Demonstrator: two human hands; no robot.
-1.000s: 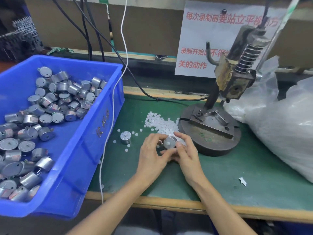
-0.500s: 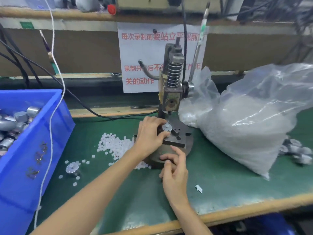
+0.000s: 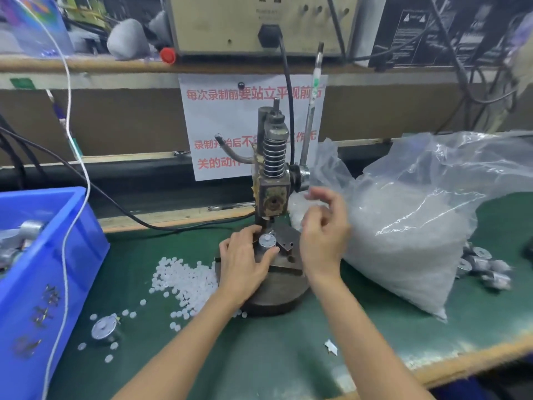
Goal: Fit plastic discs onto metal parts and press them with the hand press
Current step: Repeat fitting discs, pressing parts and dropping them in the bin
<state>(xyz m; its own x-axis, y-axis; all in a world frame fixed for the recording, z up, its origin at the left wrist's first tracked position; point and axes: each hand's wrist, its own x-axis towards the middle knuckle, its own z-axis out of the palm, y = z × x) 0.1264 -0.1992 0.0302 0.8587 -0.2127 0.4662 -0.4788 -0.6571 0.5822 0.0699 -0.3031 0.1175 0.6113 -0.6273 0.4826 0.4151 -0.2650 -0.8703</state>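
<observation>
1. The hand press (image 3: 272, 194) stands on a green mat (image 3: 259, 356) with its lever (image 3: 310, 119) upright.
2. A metal part (image 3: 266, 241) sits on the press's fixture plate, directly below the ram, round face up.
3. The left hand (image 3: 245, 264) reaches in from the press's left and grips the metal part, thumb in front and fingers curled behind it.
4. The right hand (image 3: 324, 235) hovers just right of the press, below the lever's pivot. It is blurred, and its fingers are loosely bent and apart around nothing.
5. Plastic discs (image 3: 187, 281) lie heaped against the left of the press base, with a few strays farther left.
6. Well left of the press are a loose metal part (image 3: 102, 329) and a blue bin (image 3: 43, 255).
7. Right of the press slumps a clear bag (image 3: 403, 226), with a cluster of metal parts (image 3: 484, 267) beyond it.
</observation>
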